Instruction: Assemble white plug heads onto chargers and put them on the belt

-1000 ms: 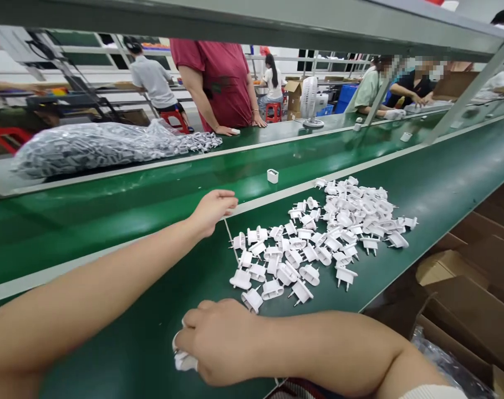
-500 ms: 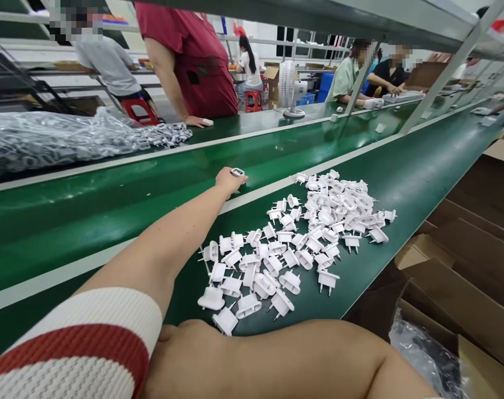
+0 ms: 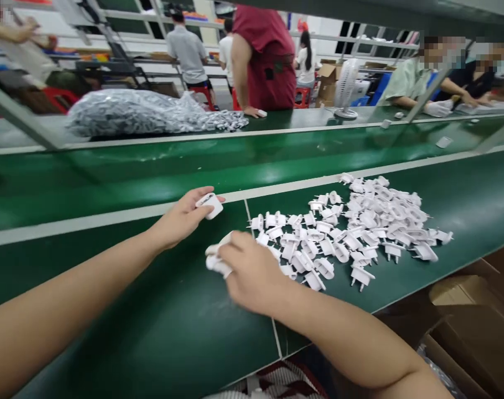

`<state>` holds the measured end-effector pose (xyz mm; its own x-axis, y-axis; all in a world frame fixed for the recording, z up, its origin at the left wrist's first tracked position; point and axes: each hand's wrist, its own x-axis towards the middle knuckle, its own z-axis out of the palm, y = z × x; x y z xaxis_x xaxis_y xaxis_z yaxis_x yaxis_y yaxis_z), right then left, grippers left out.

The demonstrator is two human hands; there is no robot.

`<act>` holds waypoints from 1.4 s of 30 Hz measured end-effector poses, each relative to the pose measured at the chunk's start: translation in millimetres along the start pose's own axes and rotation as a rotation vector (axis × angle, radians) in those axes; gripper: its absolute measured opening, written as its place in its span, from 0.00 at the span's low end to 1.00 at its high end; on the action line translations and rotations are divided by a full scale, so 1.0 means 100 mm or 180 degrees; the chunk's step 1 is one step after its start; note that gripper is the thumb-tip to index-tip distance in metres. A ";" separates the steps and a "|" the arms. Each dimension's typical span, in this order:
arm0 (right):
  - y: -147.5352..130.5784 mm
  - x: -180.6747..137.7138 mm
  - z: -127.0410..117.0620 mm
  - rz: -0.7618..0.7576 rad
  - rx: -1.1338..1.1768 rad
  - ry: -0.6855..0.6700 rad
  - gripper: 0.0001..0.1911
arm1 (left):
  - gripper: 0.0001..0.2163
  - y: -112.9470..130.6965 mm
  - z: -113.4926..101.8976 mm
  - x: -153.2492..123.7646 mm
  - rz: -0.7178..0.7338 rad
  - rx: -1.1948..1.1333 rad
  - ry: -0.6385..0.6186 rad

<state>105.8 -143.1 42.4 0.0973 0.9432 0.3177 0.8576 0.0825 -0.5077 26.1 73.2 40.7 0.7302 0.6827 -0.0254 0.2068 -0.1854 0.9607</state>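
My left hand (image 3: 185, 217) is closed on a white charger housing (image 3: 211, 209), holding it over the near strip of the green bench beside the pale dividing line. A dark gap shows at the housing's upper end. Nearer to me, my right hand (image 3: 254, 271) is closed around white plastic plug pieces (image 3: 218, 260), partly blurred and covered by the fingers; their exact number is hidden. Right of this hand lies a loose heap of white two-pin plug covers (image 3: 385, 213), some single ones spread toward me with their pins showing.
Across the green conveyor (image 3: 152, 169) lies a clear plastic bag (image 3: 139, 113) full of small grey-white parts. A person in a red top (image 3: 264, 61) stands there, near a white fan (image 3: 346, 88). Cardboard boxes (image 3: 476, 338) stand below the bench at right. A metal frame runs overhead.
My left hand has come back from the conveyor toward me with the white housing. My right hand has risen from the near edge and now holds plug pieces. The view has turned left.
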 end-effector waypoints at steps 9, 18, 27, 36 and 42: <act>0.01 0.13 -0.04 -0.0152 0.0818 0.1004 0.07 | 0.34 -0.39 -0.12 -1.30 -0.0002 -0.0067 -0.0693; -0.13 0.10 0.11 -0.0354 0.0590 0.0283 0.08 | 0.20 -0.57 -0.05 -1.24 0.0240 0.0132 -0.0444; -0.10 0.14 0.15 -0.0562 0.0241 0.0135 0.08 | 0.10 -0.50 -0.05 -1.18 0.0114 0.0135 -0.0532; -0.20 0.20 0.10 -0.0548 -0.0181 -0.0064 0.08 | 0.09 -0.46 -0.03 -1.16 0.0091 0.0130 -0.0469; -0.23 0.20 0.13 -0.0442 -0.0574 -0.0009 0.07 | 0.09 -0.45 -0.03 -1.17 -0.0024 0.0155 -0.0459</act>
<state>81.5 -121.7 50.0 -0.0293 0.9277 0.3721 0.9391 0.1530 -0.3078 -71.0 4.1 1.3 0.8138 0.5762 -0.0756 0.2415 -0.2170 0.9458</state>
